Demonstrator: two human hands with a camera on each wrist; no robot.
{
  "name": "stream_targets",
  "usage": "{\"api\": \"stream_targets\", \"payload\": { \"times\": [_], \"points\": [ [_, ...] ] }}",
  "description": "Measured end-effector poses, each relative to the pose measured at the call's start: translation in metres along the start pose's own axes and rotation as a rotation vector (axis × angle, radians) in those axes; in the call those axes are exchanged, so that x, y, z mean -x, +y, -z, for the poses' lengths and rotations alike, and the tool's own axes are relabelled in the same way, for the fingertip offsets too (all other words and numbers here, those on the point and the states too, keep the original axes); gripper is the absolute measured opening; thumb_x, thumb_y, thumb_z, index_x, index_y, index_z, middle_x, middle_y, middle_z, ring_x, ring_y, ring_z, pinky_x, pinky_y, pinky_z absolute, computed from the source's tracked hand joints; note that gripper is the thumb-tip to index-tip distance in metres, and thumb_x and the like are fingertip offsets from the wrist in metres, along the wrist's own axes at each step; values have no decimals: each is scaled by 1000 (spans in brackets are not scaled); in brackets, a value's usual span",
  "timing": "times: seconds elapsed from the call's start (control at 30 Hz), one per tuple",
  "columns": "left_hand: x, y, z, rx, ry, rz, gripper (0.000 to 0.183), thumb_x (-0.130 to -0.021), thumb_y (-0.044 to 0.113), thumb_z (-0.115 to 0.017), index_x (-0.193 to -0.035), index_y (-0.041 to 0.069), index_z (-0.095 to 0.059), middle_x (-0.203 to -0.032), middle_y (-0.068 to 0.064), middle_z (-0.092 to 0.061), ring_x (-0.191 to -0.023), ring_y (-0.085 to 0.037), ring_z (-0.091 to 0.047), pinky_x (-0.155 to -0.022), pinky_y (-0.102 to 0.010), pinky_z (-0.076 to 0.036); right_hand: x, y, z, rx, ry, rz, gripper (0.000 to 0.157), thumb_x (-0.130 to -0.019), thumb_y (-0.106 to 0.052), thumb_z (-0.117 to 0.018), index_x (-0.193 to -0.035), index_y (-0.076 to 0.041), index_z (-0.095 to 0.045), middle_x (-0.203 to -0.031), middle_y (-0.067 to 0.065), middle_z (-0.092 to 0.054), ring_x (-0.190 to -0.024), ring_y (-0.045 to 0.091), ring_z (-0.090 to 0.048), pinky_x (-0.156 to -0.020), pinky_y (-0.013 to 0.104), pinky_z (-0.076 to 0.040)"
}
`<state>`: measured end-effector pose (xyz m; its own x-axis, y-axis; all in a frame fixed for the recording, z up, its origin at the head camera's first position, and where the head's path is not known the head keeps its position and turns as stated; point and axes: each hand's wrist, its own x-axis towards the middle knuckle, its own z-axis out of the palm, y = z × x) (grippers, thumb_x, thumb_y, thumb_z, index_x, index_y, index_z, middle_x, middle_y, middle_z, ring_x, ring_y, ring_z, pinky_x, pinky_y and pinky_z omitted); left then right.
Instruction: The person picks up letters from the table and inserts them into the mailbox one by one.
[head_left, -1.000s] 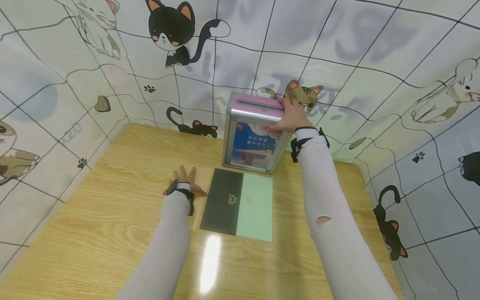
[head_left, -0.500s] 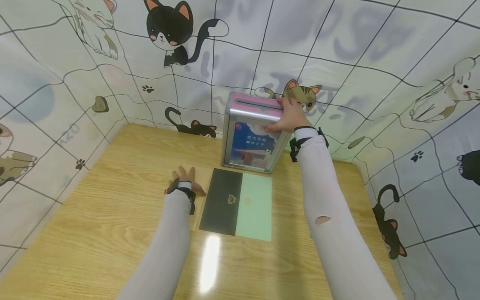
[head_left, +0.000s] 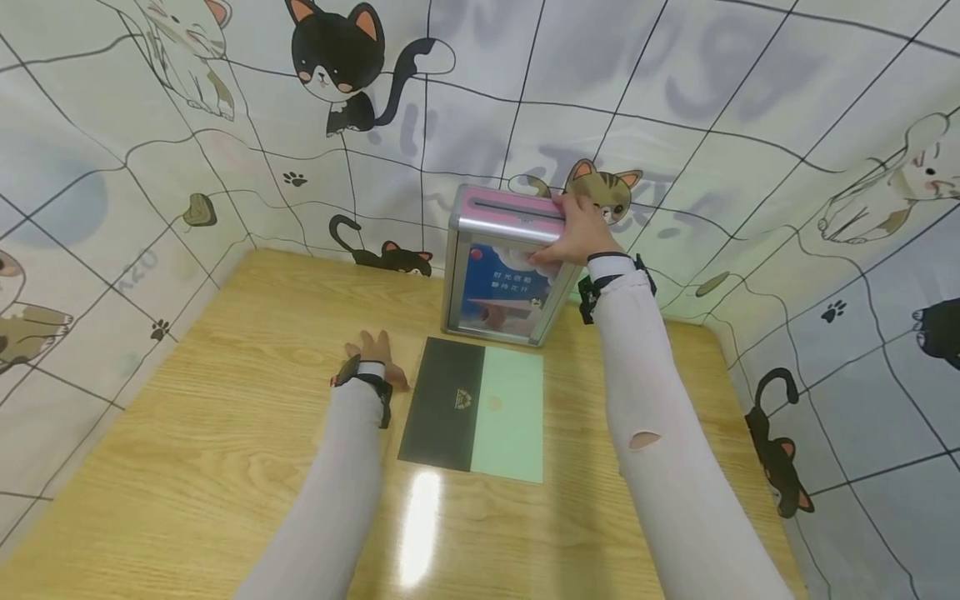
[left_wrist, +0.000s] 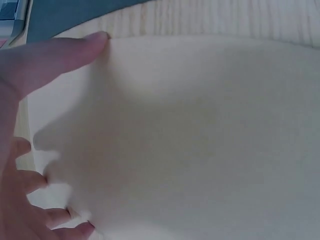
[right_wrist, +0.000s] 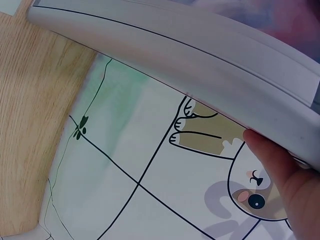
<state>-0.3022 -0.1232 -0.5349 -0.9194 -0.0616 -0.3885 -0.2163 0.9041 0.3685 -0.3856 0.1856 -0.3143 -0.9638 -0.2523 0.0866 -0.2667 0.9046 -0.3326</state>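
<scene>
A ballot box (head_left: 510, 267) with silver edges, a clear front and a pink slotted top stands upright at the back of the table. The right hand (head_left: 579, 233) grips its top right corner, thumb on the front, fingers over the top. The left hand (head_left: 375, 358) spreads its fingers at the far end of a pale sheet (left_wrist: 200, 125). In the left wrist view the left thumb (left_wrist: 75, 52) lies along one edge, fingertips at the adjoining edge. Beside it lie a dark envelope-like sheet (head_left: 442, 417) with a gold crest and a mint-green one (head_left: 510, 417), side by side.
The wooden table (head_left: 225, 433) meets a cat-print cloth wall (head_left: 480, 100) at the back and both sides. A bright reflection (head_left: 420, 533) shines on the near tabletop. The box stands close to the back wall.
The left thumb has drawn in slightly to the left, and the pale sheet's edge beside the dark sheet no longer shows distinctly in the head view. The right hand and the ballot box stay put.
</scene>
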Motion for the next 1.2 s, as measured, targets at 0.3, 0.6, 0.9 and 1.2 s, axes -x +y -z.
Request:
{"api": "stream_targets", "payload": {
  "times": [0.3, 0.6, 0.9, 1.2],
  "points": [
    [5, -2, 7, -91, 59, 7, 124, -54, 51, -81, -145, 3, -10, -145, -28, -10, -116, -51, -28, -85, -60, -38, 0, 0, 0, -9, -2, 4, 107, -57, -43, -80, -143, -12, -23, -137, 18, -29, -114, 33, -35, -97, 50, -32],
    [12, 2, 24, -138, 80, 56, 135, -52, 48, -84, -141, -10, 0, -140, -32, -20, -123, -48, -29, -95, -60, -31, 2, -3, 2, -4, -1, -4, 106, -58, -41, -80, -143, -12, -23, -137, 17, -29, -115, 33, -35, -97, 50, -31],
    [1, -6, 36, -116, 168, -10, 80, -63, 28, -82, -119, -11, -40, -106, -26, -54, -94, -37, -57, -75, -45, -48, 1, 0, 1, 4, -4, 7, 106, -58, -42, -79, -143, -11, -23, -136, 17, -30, -115, 33, -34, -97, 50, -31],
    [-77, -32, 31, -35, 146, -14, 62, -75, 29, -74, -115, -7, -44, -100, -24, -62, -88, -38, -60, -67, -47, -50, 0, 0, 1, -4, -3, -2, 105, -58, -42, -79, -142, -12, -24, -137, 17, -29, -114, 33, -35, -96, 50, -32]
  ]
}}
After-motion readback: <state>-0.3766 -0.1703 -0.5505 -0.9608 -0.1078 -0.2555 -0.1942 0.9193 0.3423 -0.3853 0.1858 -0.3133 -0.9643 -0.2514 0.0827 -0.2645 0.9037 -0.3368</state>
